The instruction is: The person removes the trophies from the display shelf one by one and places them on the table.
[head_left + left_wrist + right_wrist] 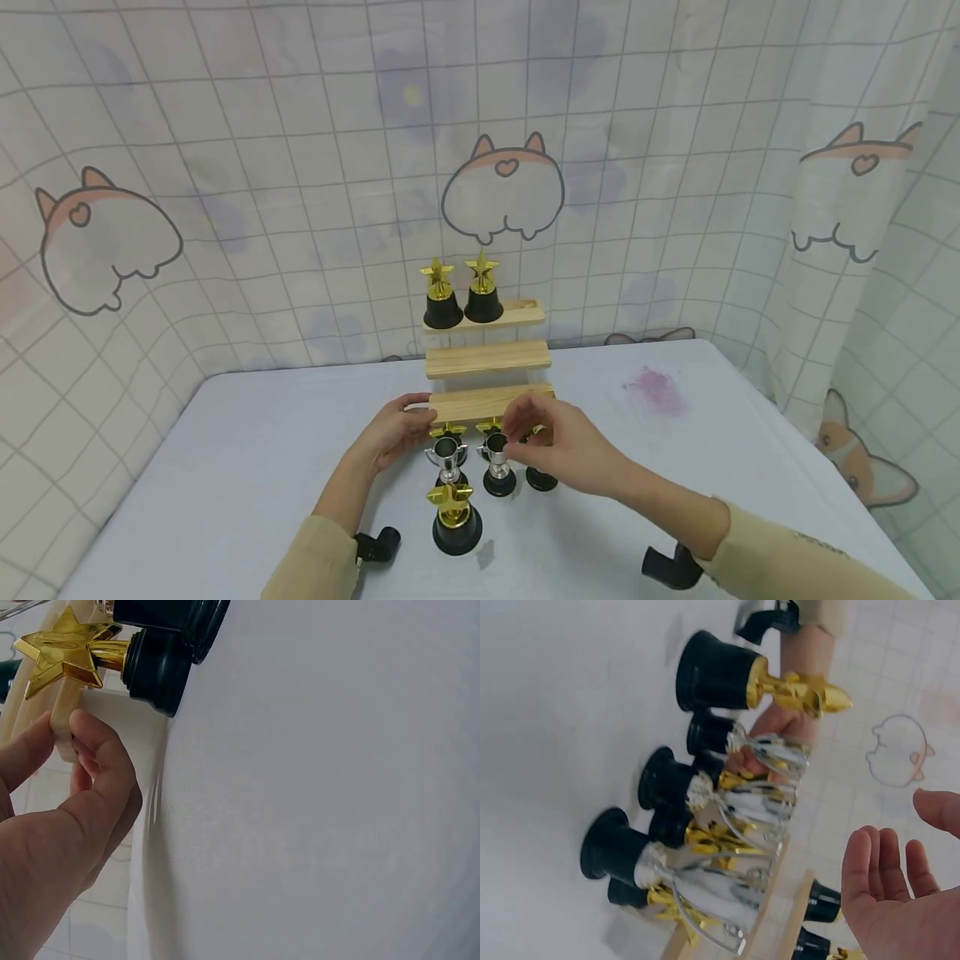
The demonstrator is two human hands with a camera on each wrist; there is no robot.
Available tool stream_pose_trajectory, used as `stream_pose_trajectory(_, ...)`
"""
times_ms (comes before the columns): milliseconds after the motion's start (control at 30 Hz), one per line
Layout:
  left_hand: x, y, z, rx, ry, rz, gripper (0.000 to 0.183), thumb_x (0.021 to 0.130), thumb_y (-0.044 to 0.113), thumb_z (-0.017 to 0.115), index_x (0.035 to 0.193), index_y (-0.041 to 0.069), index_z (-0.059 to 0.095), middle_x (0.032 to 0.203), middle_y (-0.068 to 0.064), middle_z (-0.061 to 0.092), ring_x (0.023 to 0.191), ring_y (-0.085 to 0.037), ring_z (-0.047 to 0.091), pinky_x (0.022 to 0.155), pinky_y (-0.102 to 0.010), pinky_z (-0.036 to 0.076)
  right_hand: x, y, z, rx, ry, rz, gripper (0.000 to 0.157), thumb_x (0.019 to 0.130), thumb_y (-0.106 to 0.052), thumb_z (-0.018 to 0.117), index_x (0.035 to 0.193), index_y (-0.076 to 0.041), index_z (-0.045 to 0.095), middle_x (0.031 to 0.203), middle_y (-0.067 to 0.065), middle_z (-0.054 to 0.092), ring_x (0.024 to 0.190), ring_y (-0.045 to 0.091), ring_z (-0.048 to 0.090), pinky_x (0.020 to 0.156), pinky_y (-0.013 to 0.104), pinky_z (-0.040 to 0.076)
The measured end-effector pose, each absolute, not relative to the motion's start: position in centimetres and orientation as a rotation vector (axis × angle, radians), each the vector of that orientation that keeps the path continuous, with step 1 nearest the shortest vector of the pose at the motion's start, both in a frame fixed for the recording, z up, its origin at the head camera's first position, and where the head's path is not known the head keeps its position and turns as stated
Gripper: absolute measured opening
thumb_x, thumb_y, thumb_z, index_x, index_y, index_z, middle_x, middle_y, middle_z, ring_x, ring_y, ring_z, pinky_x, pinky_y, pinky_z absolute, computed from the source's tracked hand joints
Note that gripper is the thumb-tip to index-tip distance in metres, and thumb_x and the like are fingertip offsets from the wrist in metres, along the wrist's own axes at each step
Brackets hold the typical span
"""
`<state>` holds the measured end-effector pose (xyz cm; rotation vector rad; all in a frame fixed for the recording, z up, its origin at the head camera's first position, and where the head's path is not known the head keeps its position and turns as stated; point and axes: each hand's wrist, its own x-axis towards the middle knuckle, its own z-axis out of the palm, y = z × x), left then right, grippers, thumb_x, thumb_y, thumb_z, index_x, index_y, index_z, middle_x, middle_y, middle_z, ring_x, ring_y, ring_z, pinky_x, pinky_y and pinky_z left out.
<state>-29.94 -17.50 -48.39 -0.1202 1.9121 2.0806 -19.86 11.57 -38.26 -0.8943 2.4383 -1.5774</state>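
My left hand pinches the left end of the lowest wooden board of a tiered shelf, thumb on one face and fingers on the other in the left wrist view. My right hand hovers above the trophies with loosely bent fingers and nothing in it. Below it stand silver cup trophies on black bases; the rightmost is partly hidden by the hand in the head view but shows as a silver cup in the right wrist view. Behind them, gold star trophies stand near the lowest board.
Two gold star trophies stand on the top board. The middle board lies between top and lowest. Nearest me on the white table is another gold star trophy. A patterned curtain hangs behind.
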Motion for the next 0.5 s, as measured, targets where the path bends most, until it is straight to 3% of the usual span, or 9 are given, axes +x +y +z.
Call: stream_pose_trajectory(500,-30.0,-17.5,-48.5,-0.112,1.902,2.084,0.058,0.099,0.004,0.064,0.149,-0.010,0.037,0.125,-0.021,0.059,0.094,-0.018,0.065,0.080,-0.029,0.056,-25.0,12.1,-35.3,-0.714,2.537,-1.709,0.025,0.096,-0.013,0.074,0.116,-0.005,0.062,0.109,0.006,0.067,0.106,0.023,0.063,0.090,0.038,0.054)
